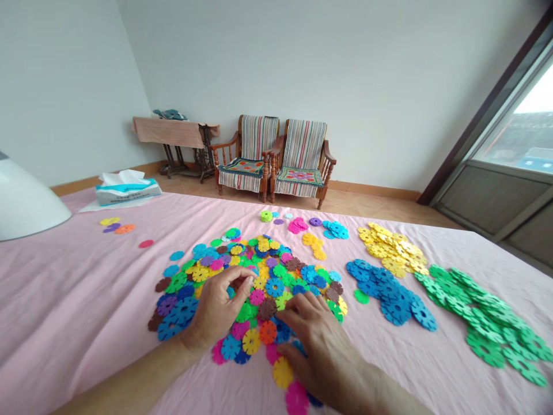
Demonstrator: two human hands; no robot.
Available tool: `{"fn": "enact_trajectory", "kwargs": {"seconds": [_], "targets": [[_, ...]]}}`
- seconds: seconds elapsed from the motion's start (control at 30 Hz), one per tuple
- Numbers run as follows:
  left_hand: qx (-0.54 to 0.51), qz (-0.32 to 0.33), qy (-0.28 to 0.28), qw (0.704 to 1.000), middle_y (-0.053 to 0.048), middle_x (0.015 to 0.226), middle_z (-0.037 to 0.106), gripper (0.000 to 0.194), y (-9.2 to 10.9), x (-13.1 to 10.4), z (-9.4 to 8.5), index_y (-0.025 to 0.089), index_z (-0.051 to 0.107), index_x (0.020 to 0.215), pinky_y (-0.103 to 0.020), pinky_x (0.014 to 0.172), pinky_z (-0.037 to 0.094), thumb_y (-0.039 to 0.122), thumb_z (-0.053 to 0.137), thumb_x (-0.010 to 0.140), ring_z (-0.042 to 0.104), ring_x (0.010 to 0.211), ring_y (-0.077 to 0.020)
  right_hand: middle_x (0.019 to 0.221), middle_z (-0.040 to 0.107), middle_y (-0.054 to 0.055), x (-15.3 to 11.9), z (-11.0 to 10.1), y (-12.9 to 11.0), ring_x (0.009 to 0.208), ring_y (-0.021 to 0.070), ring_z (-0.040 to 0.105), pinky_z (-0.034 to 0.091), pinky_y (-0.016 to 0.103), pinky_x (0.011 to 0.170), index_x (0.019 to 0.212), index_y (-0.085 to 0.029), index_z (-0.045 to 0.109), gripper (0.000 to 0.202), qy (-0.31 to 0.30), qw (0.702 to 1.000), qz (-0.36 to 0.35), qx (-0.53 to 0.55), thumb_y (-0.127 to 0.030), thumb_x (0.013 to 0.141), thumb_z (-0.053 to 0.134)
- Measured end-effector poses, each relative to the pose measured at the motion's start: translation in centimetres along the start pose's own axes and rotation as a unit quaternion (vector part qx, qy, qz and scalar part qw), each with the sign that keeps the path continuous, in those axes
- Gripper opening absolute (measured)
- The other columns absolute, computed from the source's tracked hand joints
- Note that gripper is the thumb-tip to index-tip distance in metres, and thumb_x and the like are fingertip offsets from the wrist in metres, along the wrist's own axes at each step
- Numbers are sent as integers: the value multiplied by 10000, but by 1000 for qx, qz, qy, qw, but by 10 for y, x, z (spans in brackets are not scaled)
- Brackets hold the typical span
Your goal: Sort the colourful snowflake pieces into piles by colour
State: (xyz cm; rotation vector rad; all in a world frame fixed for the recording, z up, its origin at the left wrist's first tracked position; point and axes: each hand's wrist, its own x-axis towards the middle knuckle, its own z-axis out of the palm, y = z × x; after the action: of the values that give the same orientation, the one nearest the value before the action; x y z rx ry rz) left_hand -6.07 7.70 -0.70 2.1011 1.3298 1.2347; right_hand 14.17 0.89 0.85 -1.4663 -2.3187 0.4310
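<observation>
Left hand point(219, 305) fingertips nearly together, hold unclear; right hand point(322, 337) thumb and fingers apart over mixed discs point(275, 287): light edge pinch should limit drag.

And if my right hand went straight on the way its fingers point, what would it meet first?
Probably the brown notched disc just ahead of the right hand, though depth there is unclear.

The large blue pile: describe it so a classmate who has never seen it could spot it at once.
On the pink cloth, look right of the mixed heap. The large blue pile lies in front of the yellow pile and left of the green pile. Of these three, it alone is blue.
</observation>
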Motion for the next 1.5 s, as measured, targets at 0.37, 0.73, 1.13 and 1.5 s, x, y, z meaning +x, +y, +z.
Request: {"fn": "enact_trajectory", "kwargs": {"seconds": [0.37, 0.73, 1.13, 1.5], "targets": [[-5, 5, 4, 1000, 1, 673, 691, 154, 4, 0, -2, 176, 659, 829, -220, 580, 506, 262, 532, 846, 639, 589, -139, 974, 609, 29, 0, 7, -6, 925, 221, 529, 406, 357, 808, 1022, -249, 634, 281, -13, 997, -29, -72, -376, 777, 691], [-5, 3, -2, 1000, 11, 667, 677, 159, 0, -1, -1, 184, 662, 834, -221, 597, 498, 278, 536, 858, 638, 608, -140, 703, 569, 31, -3, 19, -5, 639, 179, 492, 341, 335, 584, 735, -172, 556, 116, 101, 937, -236, -239, -102, 823, 526], [2, 3, -3, 1000, -9, 711, 700, 184, 0, -1, -1, 182, 663, 834, -228, 611, 512, 307, 529, 858, 656, 634, -154, 741, 633, 107, -5, 15, -9, 649, 210, 545, 408, 371, 648, 1050, -54, 571, 257, 142, 919, -247, -271, -84, 821, 458], [16, 10, -4, 1000, -10, 735, 710, 196, -2, 0, -1, 186, 670, 837, -233, 613, 521, 323, 531, 854, 661, 637, -157, 813, 635, 38, 7, -29, 34, 721, 152, 572, 405, 256, 651, 911, -209, 641, 201, 206, 978, 27, -24, -213, 908, 440]]}}
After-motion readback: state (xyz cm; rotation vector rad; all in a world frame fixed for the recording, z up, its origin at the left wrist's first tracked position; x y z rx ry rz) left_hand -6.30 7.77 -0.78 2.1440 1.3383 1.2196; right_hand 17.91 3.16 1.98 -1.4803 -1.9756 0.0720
